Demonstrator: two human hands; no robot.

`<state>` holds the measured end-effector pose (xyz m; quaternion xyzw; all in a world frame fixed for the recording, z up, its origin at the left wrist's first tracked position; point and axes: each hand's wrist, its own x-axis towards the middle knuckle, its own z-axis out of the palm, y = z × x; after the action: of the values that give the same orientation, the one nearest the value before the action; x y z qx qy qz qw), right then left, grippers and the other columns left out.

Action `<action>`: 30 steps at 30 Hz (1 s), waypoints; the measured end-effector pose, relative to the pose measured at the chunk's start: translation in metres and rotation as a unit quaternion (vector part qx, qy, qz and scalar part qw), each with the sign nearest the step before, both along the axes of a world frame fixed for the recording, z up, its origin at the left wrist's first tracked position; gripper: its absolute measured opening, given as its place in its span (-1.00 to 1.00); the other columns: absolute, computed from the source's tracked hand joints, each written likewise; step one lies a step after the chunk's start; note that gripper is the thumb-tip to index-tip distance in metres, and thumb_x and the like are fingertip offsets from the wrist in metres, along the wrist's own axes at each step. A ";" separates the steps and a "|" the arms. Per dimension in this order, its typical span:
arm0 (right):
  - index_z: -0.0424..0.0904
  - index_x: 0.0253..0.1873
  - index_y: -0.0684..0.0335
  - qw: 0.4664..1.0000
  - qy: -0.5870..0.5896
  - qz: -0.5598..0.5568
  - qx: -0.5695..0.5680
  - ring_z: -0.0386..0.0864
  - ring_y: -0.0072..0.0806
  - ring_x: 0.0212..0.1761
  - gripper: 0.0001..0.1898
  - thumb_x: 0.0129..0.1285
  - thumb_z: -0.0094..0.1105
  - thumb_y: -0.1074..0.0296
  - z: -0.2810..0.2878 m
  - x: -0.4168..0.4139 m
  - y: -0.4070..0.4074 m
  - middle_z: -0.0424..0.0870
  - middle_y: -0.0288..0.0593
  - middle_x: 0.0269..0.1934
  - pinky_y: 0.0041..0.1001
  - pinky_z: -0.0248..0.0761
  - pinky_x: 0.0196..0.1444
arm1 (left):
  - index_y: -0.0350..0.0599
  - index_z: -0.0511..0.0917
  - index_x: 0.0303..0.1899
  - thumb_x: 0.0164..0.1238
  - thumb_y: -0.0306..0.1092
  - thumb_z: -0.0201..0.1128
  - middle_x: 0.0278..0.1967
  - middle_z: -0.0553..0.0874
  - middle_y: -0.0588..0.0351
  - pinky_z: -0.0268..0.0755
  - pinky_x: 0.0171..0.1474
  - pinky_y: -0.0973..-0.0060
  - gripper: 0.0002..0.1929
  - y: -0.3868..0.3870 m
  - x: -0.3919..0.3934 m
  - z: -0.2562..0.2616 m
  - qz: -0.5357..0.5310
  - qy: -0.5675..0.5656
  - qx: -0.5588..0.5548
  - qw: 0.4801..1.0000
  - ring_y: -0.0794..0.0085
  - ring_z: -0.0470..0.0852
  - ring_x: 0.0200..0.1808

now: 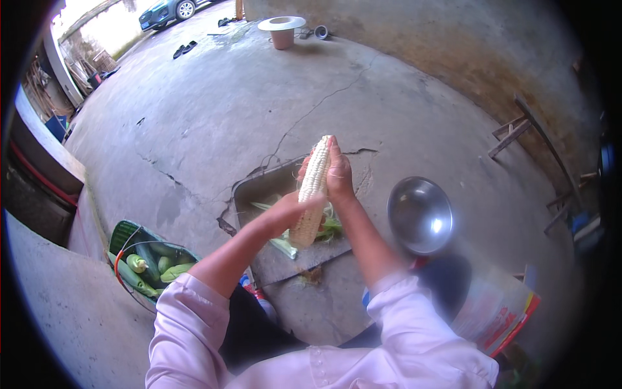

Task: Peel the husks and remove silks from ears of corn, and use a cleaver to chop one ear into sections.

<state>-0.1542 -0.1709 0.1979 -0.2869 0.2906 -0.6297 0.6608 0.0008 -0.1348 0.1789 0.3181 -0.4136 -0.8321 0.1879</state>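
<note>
A husked ear of white corn (315,176) is held up in front of me, tilted, with a few strands of silk around it. My right hand (339,170) grips its upper part, the thumb along the tip. My left hand (296,211) is at its lower half, slightly blurred, its fingers partly hidden by the cob. Below lie green corn husks (330,228) in a shallow dark tray (241,199) on the floor. A steel bowl (420,215) stands to the right of the tray.
At the left stands a green basket (125,232) with a wire handle, holding green vegetables and unhusked corn. A printed sack (498,311) is at the lower right, a wooden bench (544,141) by the right wall. A planter-like pot (282,39) and slippers (184,49) are farther off.
</note>
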 end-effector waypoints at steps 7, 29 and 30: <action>0.58 -0.29 0.34 0.640 0.665 -0.289 -0.256 0.61 0.02 -0.54 -0.61 0.54 -0.07 0.16 0.010 -0.022 -0.006 0.64 0.13 -0.49 -0.19 0.48 -0.51 | -0.24 0.39 0.25 0.04 -0.17 0.62 0.01 0.66 0.09 0.52 0.07 0.48 -0.22 -0.013 0.006 -0.010 0.164 -0.237 -0.358 0.888 0.49 0.65 -0.02; 0.56 -0.04 0.32 0.871 0.466 -0.107 -0.116 0.60 -0.46 -0.50 -0.73 0.44 0.14 0.19 0.030 -0.021 -0.007 0.60 -0.15 -0.57 -0.42 0.45 -0.41 | -0.18 0.43 0.13 -0.02 -0.27 0.60 -0.09 0.69 -0.05 0.57 -0.05 0.35 -0.33 -0.029 0.030 0.008 0.327 -0.286 -0.471 0.768 0.29 0.71 -0.08; 0.57 -0.03 0.33 0.863 0.467 -0.116 -0.154 0.55 -0.57 -0.52 -0.72 0.45 0.14 0.19 0.038 -0.023 -0.005 0.58 -0.18 -0.58 -0.48 0.41 -0.44 | -0.20 0.42 0.14 -0.05 -0.33 0.61 -0.09 0.66 0.02 0.54 0.00 0.42 -0.31 -0.028 0.029 0.009 0.310 -0.312 -0.479 0.760 0.40 0.65 -0.05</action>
<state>-0.1773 -0.1755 0.2357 -0.6095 0.4960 -0.5310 0.3170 0.0295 -0.1631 0.1880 0.5396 -0.6725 -0.2766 0.4244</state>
